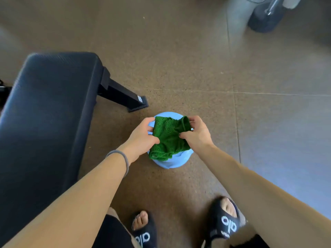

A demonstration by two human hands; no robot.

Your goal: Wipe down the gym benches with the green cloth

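The green cloth (168,138) hangs bunched between both of my hands, just above a light blue bucket (170,162) on the floor. My left hand (141,136) grips the cloth's left edge. My right hand (198,134) pinches its right edge, thumb underneath. A black padded gym bench (44,113) fills the left side, its pad running from the upper left toward me.
The bench's black metal foot (132,99) reaches out on the floor toward the bucket. My feet in black slides (225,222) stand at the bottom. A dark round base with a pole (265,18) sits at the top right on the brown speckled floor.
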